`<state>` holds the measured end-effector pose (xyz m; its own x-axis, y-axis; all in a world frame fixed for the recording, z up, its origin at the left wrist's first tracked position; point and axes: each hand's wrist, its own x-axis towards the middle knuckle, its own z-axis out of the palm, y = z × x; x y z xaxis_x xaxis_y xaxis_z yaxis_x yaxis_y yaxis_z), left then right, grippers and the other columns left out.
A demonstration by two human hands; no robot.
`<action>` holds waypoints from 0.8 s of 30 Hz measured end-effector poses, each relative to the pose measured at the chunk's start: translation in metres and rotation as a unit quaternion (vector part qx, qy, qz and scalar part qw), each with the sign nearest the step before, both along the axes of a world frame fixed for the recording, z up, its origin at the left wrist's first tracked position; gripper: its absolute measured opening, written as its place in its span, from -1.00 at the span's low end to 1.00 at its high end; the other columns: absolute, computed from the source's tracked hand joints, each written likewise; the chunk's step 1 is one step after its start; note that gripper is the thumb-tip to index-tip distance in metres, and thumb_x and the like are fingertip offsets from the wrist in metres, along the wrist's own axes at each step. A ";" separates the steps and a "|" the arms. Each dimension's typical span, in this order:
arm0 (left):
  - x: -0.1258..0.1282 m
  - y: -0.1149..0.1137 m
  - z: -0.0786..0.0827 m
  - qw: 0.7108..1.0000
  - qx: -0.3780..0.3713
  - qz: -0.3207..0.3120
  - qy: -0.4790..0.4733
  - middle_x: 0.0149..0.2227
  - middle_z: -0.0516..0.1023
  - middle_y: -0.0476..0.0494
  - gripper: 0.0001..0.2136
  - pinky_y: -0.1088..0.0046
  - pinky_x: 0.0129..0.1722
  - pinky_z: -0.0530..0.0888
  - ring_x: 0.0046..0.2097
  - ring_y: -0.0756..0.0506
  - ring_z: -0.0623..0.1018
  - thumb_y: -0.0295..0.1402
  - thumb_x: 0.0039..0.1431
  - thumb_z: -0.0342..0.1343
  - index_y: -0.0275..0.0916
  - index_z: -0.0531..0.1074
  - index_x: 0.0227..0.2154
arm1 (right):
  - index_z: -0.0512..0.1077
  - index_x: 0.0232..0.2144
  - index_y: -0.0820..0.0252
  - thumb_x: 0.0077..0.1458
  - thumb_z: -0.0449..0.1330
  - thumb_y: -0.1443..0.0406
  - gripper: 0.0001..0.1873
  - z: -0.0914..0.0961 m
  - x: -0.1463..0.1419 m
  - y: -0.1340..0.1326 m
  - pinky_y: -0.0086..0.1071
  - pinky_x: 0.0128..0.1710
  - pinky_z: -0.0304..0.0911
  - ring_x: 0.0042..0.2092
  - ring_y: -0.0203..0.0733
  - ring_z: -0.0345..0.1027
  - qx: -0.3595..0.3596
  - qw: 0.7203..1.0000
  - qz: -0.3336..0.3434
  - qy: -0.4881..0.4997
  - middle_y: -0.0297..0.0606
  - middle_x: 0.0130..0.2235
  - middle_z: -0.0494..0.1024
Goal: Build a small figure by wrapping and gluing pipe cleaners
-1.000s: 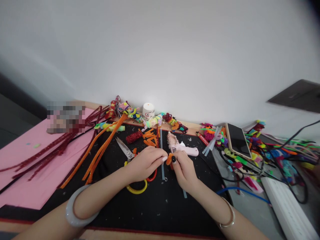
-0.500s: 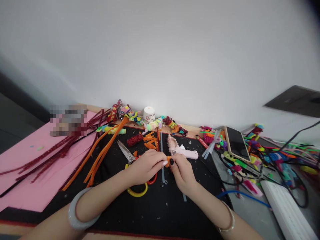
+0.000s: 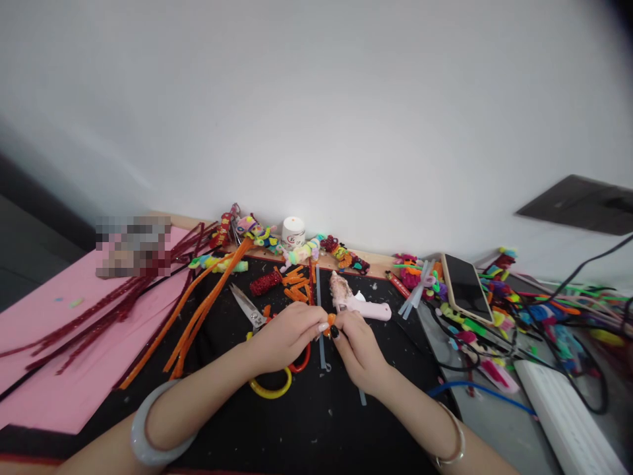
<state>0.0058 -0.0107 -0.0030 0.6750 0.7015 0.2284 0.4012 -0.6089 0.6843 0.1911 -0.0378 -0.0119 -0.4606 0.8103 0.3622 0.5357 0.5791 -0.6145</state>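
Note:
Between the fingertips of both hands is a small orange pipe cleaner piece, partly covered by fingers. My left hand pinches it from the left, and my right hand pinches it from the right. Under my left hand lie scissors with yellow and red handles, blades pointing up and left. A pale pink glue gun rests just beyond my right hand. Short orange pipe cleaner pieces and a red tinsel coil lie beyond my left hand.
Long orange pipe cleaners and red tinsel stems lie left, partly over pink paper. A white paper cup stands by the wall. A phone, cables and a white power strip occupy the right.
Both hands stay together at nearly the same spot, the fingers shifting slightly around the orange piece. The whole view has tilted a little; the things on the table lie as before.

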 end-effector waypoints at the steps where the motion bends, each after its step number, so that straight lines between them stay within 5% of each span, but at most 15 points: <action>1: 0.000 0.000 0.000 1.000 0.000 -0.002 0.002 -0.40 0.34 -0.03 -0.79 0.47 -0.22 0.27 -0.31 -0.02 0.33 -0.37 0.30 -0.23 -0.24 0.25 -0.40 | 0.16 -0.42 0.16 0.15 -0.11 0.41 -0.87 0.000 0.000 0.000 -0.35 -0.35 0.02 -0.39 -0.23 0.11 0.000 1.000 0.002 -0.002 -0.33 -0.44 0.28; 24: 0.000 0.001 0.002 1.000 0.010 0.023 0.010 -0.37 0.38 -0.04 -0.79 0.43 -0.21 0.27 -0.28 -0.04 0.35 -0.36 0.30 -0.25 -0.22 0.26 -0.35 | 0.16 -0.44 0.14 0.13 -0.08 0.41 -0.87 0.002 0.000 0.002 -0.37 -0.35 0.06 -0.39 -0.24 0.13 -0.002 1.000 -0.002 -0.003 -0.34 -0.46 0.27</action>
